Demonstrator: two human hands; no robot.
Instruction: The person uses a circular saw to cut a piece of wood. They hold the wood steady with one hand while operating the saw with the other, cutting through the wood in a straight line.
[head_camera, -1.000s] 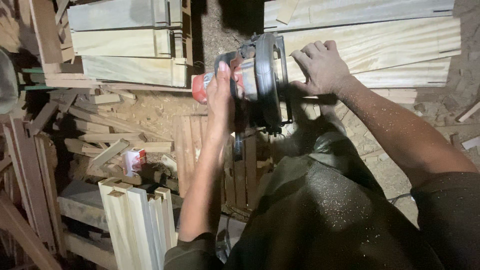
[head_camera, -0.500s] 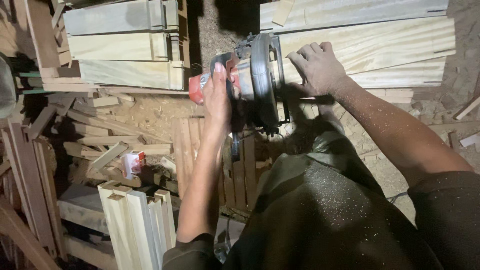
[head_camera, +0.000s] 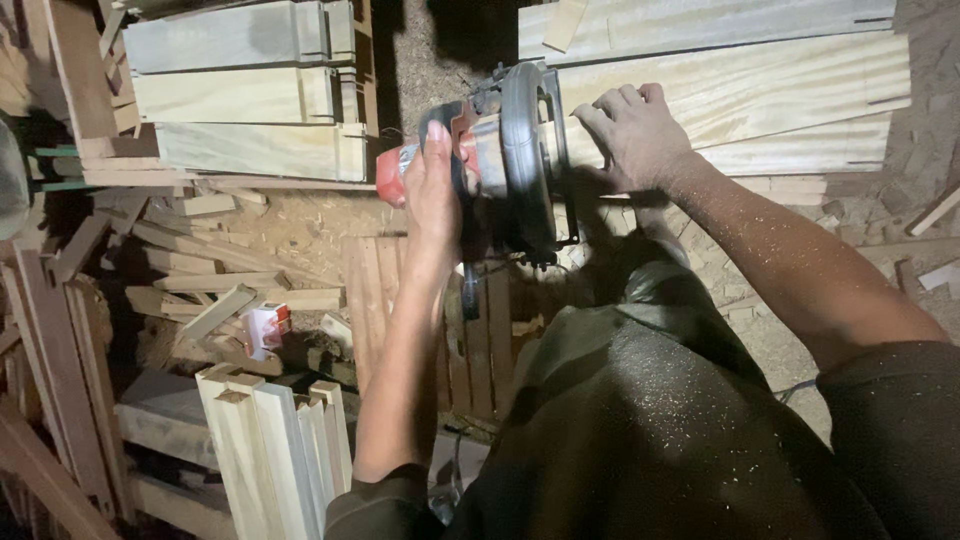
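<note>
Head view, looking down past the person's lap. The circular saw (head_camera: 505, 160) sat at the left end of the pale plank (head_camera: 740, 95), its dark round guard upright and its red-orange motor end pointing away from the plank. The left hand (head_camera: 432, 195) was closed over the saw's red body from above, fingers wrapped round the housing and hidden behind it, thumb side toward the camera. The right hand (head_camera: 632, 135) lay flat on the plank just right of the saw guard, fingers spread slightly and curled at the tips, holding nothing, pressing on the wood; whether it touched the guard could not be told. Fine sawdust speckled the right forearm and the dark trousers (head_camera: 640, 420) below the saw.

More pale planks lay stacked with the first one, one above and one below it. Left of the saw, across a dark gap, a stack of grey and pale boards (head_camera: 240, 100) lay level with it. Below the saw, a slatted wooden panel (head_camera: 440, 320) stood partly hidden by the left forearm. Down and to the left of the saw, loose wood offcuts (head_camera: 220, 280) lay scattered over sawdust, with a small red and white box (head_camera: 262, 328) among them. Further below that, a bundle of pale square posts (head_camera: 275, 440) stood on end.
</note>
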